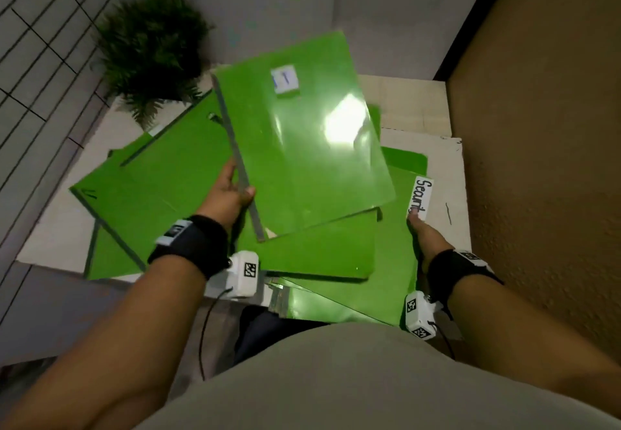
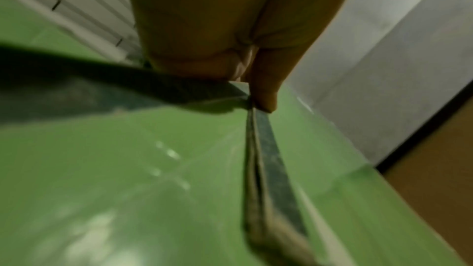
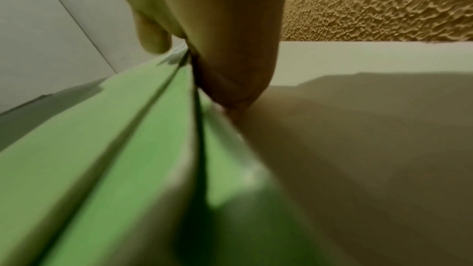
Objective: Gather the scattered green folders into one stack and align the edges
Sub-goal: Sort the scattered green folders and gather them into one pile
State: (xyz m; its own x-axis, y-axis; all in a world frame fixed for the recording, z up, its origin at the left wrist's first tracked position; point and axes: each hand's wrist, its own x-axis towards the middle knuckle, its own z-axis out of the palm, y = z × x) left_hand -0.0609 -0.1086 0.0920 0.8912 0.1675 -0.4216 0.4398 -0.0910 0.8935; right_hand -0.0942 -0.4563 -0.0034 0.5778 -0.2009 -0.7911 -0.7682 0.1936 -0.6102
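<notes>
Several green folders lie overlapped and askew on a white table (image 1: 450,174). My left hand (image 1: 232,191) pinches the grey spine of the glossy top folder (image 1: 302,147), which carries a small white label and is raised off the pile; the left wrist view shows the thumb (image 2: 263,92) on that spine (image 2: 271,169). My right hand (image 1: 425,231) grips the right edge of a lower folder (image 1: 401,261) beside its white label reading "Securit" (image 1: 421,197). In the right wrist view the fingers (image 3: 230,64) close on the green folder edge (image 3: 153,128). More folders (image 1: 158,187) spread out to the left.
A potted green plant (image 1: 151,46) stands at the table's far left corner. A grey wall runs behind, a tiled wall (image 1: 40,59) on the left and a rough ochre wall (image 1: 544,127) close on the right. Bare table (image 3: 358,149) shows right of the pile.
</notes>
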